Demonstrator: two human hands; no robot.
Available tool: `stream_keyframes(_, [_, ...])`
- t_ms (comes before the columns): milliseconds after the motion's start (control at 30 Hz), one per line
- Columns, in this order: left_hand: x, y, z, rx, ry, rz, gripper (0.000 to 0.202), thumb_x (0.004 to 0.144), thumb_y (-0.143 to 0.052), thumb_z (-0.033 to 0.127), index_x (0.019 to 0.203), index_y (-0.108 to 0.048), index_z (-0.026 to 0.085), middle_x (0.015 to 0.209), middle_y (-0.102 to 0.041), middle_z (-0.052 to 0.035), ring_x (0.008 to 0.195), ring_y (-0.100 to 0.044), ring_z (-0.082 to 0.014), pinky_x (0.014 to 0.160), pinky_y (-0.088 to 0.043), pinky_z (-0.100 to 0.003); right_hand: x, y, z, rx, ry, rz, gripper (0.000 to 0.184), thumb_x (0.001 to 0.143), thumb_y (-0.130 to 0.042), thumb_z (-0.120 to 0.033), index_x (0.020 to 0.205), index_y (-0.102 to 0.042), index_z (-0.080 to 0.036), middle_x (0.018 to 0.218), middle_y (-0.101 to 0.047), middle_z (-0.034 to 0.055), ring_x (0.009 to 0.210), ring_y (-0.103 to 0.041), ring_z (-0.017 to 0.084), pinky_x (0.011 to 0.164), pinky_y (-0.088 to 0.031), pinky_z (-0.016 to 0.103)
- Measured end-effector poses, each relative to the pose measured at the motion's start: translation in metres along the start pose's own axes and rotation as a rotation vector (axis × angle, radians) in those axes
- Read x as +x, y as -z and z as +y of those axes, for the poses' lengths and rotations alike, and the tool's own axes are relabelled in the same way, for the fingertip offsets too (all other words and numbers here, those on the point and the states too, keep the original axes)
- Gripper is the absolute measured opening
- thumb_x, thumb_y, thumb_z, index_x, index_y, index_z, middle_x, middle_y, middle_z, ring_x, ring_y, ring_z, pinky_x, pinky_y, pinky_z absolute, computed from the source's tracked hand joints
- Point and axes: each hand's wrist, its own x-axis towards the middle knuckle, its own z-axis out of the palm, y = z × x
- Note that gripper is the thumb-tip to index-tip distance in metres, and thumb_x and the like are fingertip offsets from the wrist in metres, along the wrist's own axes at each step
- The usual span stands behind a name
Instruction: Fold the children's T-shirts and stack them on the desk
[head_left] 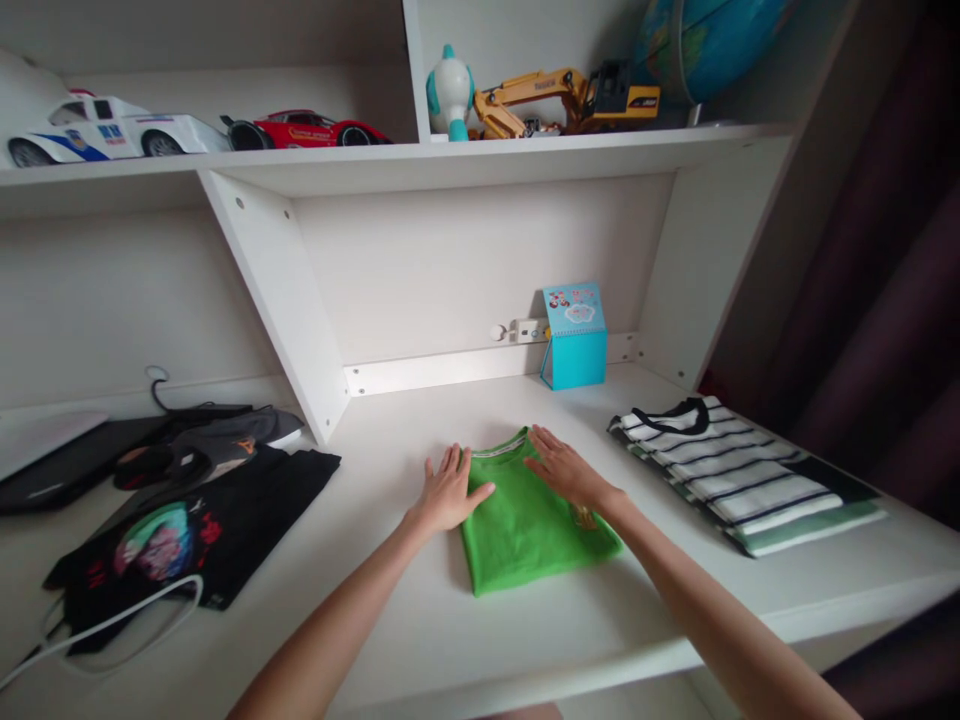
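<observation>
A green T-shirt (525,535), folded into a near square, lies flat on the white desk with its neckline at the far side. My left hand (448,490) rests on its upper left edge, fingers stretched out and thumb spread over the cloth. On the upper right part lies my right hand (566,468), palm down, with its fingers extended beside the collar. Neither hand grips the cloth. Part of a gold print shows near my right wrist.
Folded striped shirts (735,470) are stacked at the right. A black T-shirt (202,540), a cap (232,440) and a white cable (112,628) lie at the left. Behind stands a blue desk calendar (576,350). Toys, including a yellow excavator (555,95), sit on the shelf above.
</observation>
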Motion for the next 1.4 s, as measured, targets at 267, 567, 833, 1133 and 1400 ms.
stream_keyframes(267, [0.012,0.001,-0.007,-0.048,0.043,-0.035,0.083,0.083,-0.019,0.067,0.143,-0.011,0.01,0.148,-0.003,-0.0158,0.136,0.0,-0.029,0.103,-0.007,-0.06,0.016,-0.01,-0.001,0.066,-0.071,-0.081,0.069,0.09,-0.021,-0.054,0.144,-0.013,-0.011,0.149,-0.009,0.0114,0.137,-0.005,0.023,0.106,-0.017,0.049])
stream_keyframes(567, [-0.08,0.003,0.018,-0.099,-0.022,-0.055,0.072,0.084,-0.032,0.059,0.14,-0.027,0.014,0.147,-0.014,-0.0164,0.135,-0.014,-0.0306,0.104,-0.018,-0.054,-0.088,-0.014,-0.013,0.129,0.097,-0.022,0.067,0.088,-0.026,-0.057,0.142,-0.023,-0.017,0.147,-0.021,0.0084,0.135,-0.017,0.023,0.107,-0.02,0.046])
stream_keyframes(833, [-0.074,0.003,0.013,-0.415,0.093,0.181,0.045,0.08,-0.048,0.034,0.12,-0.054,0.014,0.106,-0.062,-0.0122,0.099,-0.057,-0.0244,0.089,-0.043,-0.036,-0.069,-0.001,-0.006,0.034,-0.279,0.076,0.035,0.086,-0.045,-0.031,0.112,-0.055,-0.011,0.104,-0.061,0.015,0.093,-0.059,0.024,0.079,-0.043,0.029])
stream_keyframes(1133, [-0.058,-0.006,0.025,-1.281,0.273,0.02,0.054,0.069,-0.062,0.026,0.12,-0.045,0.015,0.087,-0.062,-0.0039,0.08,-0.061,-0.0164,0.073,-0.049,-0.028,-0.052,0.002,0.011,0.166,-0.343,0.023,0.017,0.081,-0.05,-0.03,0.09,-0.057,-0.018,0.089,-0.067,0.0072,0.081,-0.062,0.019,0.062,-0.036,0.023])
stream_keyframes(1400, [-0.037,-0.008,0.091,-0.958,-0.033,0.234,0.048,0.071,-0.057,0.015,0.118,-0.049,0.018,0.093,-0.062,-0.0047,0.076,-0.059,-0.014,0.074,-0.049,-0.027,-0.093,0.035,0.05,0.007,-0.411,0.268,0.024,0.086,-0.041,-0.029,0.106,-0.05,-0.02,0.085,-0.067,0.0081,0.072,-0.063,0.022,0.058,-0.036,0.027])
